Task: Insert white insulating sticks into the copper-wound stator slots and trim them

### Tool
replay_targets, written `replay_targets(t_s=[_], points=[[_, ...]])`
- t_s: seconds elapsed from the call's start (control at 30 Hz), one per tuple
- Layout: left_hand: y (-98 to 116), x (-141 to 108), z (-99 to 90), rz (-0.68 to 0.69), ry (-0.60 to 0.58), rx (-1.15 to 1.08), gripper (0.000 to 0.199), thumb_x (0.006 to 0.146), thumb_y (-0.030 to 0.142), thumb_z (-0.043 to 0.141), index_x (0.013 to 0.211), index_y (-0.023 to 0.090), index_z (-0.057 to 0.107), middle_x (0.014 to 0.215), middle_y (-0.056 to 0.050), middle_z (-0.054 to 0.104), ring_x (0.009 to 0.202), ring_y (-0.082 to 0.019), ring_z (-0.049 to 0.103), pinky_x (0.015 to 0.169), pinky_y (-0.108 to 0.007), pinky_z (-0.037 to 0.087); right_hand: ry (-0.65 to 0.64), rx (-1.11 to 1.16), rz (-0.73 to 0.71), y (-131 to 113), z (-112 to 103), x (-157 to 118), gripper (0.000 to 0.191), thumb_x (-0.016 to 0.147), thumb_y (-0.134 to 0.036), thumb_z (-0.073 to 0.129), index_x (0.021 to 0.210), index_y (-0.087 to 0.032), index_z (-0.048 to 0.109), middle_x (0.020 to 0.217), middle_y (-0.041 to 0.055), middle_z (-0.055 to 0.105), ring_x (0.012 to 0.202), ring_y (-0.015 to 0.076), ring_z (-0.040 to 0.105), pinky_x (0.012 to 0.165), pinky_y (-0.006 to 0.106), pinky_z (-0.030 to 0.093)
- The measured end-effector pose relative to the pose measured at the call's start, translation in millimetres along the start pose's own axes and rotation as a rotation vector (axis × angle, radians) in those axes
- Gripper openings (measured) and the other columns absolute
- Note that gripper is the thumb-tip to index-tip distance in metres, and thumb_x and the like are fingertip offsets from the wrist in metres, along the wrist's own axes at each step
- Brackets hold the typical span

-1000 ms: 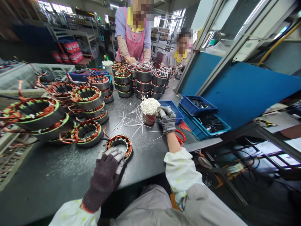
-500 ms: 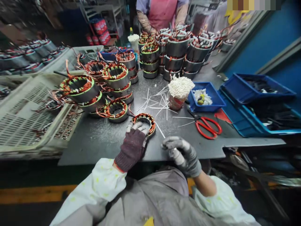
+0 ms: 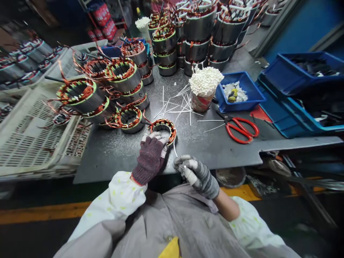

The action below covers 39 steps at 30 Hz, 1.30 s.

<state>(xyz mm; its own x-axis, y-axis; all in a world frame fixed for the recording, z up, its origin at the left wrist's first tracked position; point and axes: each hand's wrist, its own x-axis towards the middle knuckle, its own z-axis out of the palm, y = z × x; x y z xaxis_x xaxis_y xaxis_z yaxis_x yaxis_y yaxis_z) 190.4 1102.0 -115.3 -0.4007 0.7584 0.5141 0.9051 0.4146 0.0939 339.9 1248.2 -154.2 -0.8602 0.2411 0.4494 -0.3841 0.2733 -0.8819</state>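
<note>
My left hand (image 3: 152, 154), in a dark maroon glove with pale fingertips, grips the near left side of a motor stator (image 3: 172, 133) with copper windings, which lies on the table. From the stator's right side a white cord (image 3: 175, 147) runs down in a slight curve to my right hand (image 3: 198, 176). That hand, in a grey glove, is closed, with the cord's end pinched at its fingers. Left of the held stator sits another stator (image 3: 129, 119). Several loose white cords (image 3: 182, 111) lie behind it, beside a cup (image 3: 200, 103) packed with white cords.
Red-handled scissors (image 3: 243, 129) rest on the right of the table (image 3: 215, 150). A small blue bin (image 3: 242, 105) with white scraps and stacked blue trays (image 3: 291, 120) stand beyond. Stacked stators (image 3: 197, 52) fill the back, and a pale plastic crate (image 3: 29, 132) stands at the left.
My right hand has moved left, closer to the stator, and the cord has gone from straight to curved. My left hand stays on the stator. The camera view has tilted downward.
</note>
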Motion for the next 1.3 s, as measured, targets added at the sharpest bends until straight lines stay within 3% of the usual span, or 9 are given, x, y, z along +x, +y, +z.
replay_targets(t_s=[0.13, 0.47, 0.7, 0.8, 0.93, 1.1, 1.3], points=[[-0.1, 1.0, -2.2, -0.008, -0.023, -0.018, 0.022, 0.098, 0.021, 0.050, 0.117, 0.017, 0.061, 0.112, -0.010, 0.070, 0.123, -0.027, 0.059, 0.109, -0.048, 0.041, 0.061, 0.088, 0.008, 0.3, -0.6, 7.3, 0.015, 0.100, -0.021, 0.048, 0.093, -0.024, 0.062, 0.107, 0.0065, 0.073, 0.090, 0.0163, 0.074, 0.078, 0.031, 0.062], [-0.7, 0.2, 2.1, -0.022, -0.012, -0.036, 0.021, 0.097, 0.020, 0.053, 0.116, 0.016, 0.061, 0.114, -0.011, 0.070, 0.124, -0.028, 0.059, 0.112, -0.051, 0.040, 0.038, -0.113, 0.012, -8.1, -2.5, -17.9, 0.016, 0.096, -0.015, 0.053, 0.098, -0.024, 0.066, 0.097, 0.0056, 0.075, 0.088, 0.0171, 0.074, 0.075, 0.029, 0.061], [2.6, 0.7, -1.2, -0.059, 0.001, -0.078, 0.022, 0.097, 0.019, 0.049, 0.117, 0.020, 0.060, 0.114, -0.007, 0.071, 0.126, -0.027, 0.060, 0.114, -0.050, 0.040, 0.033, 0.007, -0.043, 7.2, 8.6, 27.7, 0.018, 0.100, -0.023, 0.050, 0.097, -0.023, 0.068, 0.109, 0.0070, 0.074, 0.094, 0.0162, 0.073, 0.084, 0.030, 0.061], [6.3, -0.3, -1.5, -0.101, 0.047, -0.104, 0.026, 0.096, 0.018, 0.047, 0.120, 0.019, 0.059, 0.118, -0.009, 0.070, 0.127, -0.027, 0.059, 0.113, -0.050, 0.042, 0.057, -0.046, -0.071, 8.3, 10.4, 37.4, 0.020, 0.100, -0.025, 0.050, 0.099, -0.024, 0.070, 0.113, 0.0070, 0.074, 0.100, 0.0164, 0.072, 0.089, 0.031, 0.060], [10.8, 0.1, 2.4, -0.127, 0.095, -0.060, 0.023, 0.096, 0.018, 0.054, 0.118, 0.017, 0.059, 0.117, -0.011, 0.071, 0.123, -0.026, 0.061, 0.112, -0.050, 0.042, 0.111, -0.139, -0.124, 4.3, 12.8, 27.4, 0.019, 0.098, -0.021, 0.056, 0.104, -0.027, 0.073, 0.107, 0.0051, 0.077, 0.096, 0.0154, 0.073, 0.085, 0.028, 0.060], [9.7, -0.3, 10.8, -0.142, 0.144, -0.070, 0.023, 0.096, 0.017, 0.053, 0.118, 0.017, 0.060, 0.116, -0.011, 0.071, 0.120, -0.026, 0.063, 0.112, -0.049, 0.043, 0.215, -0.122, -0.058, 11.4, 23.3, 32.5, 0.019, 0.097, -0.021, 0.057, 0.102, -0.028, 0.074, 0.107, 0.0044, 0.077, 0.099, 0.0178, 0.073, 0.090, 0.033, 0.060], [14.8, 0.3, 10.4, -0.303, 0.276, -0.149, 0.025, 0.095, 0.023, 0.060, 0.120, 0.021, 0.060, 0.115, -0.009, 0.072, 0.118, -0.024, 0.064, 0.103, -0.043, 0.048, 0.192, -0.077, 0.004, 15.1, 21.8, 32.1, 0.018, 0.093, -0.024, 0.062, 0.100, -0.031, 0.077, 0.105, 0.0046, 0.078, 0.096, 0.0199, 0.075, 0.087, 0.035, 0.062]])
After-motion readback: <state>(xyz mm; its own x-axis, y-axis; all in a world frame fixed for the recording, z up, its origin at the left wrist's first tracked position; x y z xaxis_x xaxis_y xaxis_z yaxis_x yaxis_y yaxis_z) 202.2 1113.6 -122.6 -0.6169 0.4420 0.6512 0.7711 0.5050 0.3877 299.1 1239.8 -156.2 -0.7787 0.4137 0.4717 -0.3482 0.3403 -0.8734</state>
